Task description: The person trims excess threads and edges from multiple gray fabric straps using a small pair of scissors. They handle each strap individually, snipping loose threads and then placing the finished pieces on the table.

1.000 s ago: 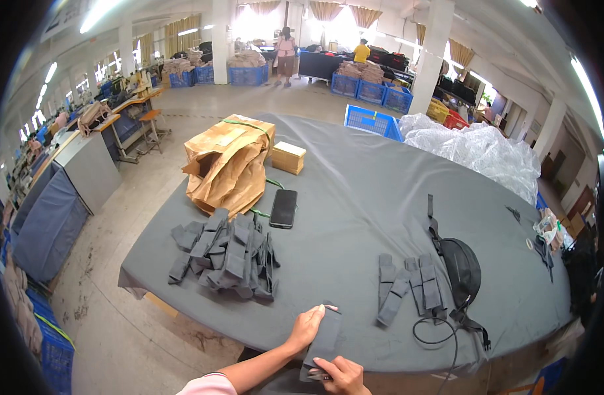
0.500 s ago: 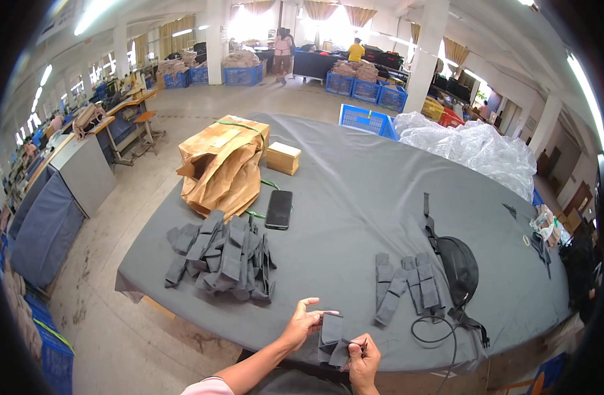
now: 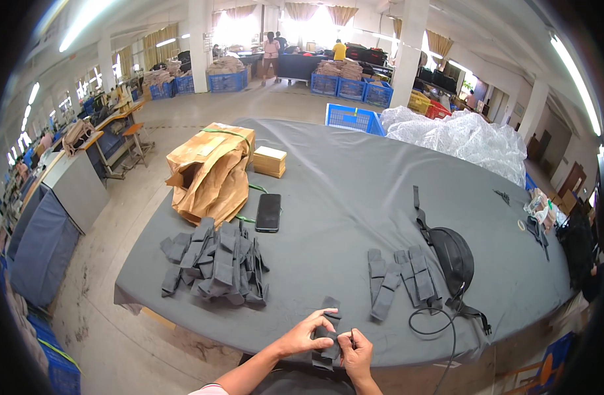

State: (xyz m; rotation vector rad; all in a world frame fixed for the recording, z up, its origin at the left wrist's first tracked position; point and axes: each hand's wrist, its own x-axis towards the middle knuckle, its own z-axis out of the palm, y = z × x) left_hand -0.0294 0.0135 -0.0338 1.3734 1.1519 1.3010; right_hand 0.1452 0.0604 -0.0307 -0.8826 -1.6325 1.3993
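Far left on the tabletop point(image 3: 354, 197), the brown paper bag point(image 3: 210, 172) lies open, contents unseen. Your left hand point(image 3: 308, 334) and right hand point(image 3: 356, 349) pinch the dark fabric piece point(image 3: 328, 329) between their fingers at the near edge.

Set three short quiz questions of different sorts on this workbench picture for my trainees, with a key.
1. True or false: both hands hold the same dark fabric piece.
2. What lies right of the brown paper bag? A) black phone B) scissors C) red cup
3. Fill in: the bigger heap of dark fabric pieces lies to the person's ____.

Key:
1. True: left hand and right hand both grip it at the near edge of the grey table.
2. A, the black phone.
3. Left; the smaller row lies right.
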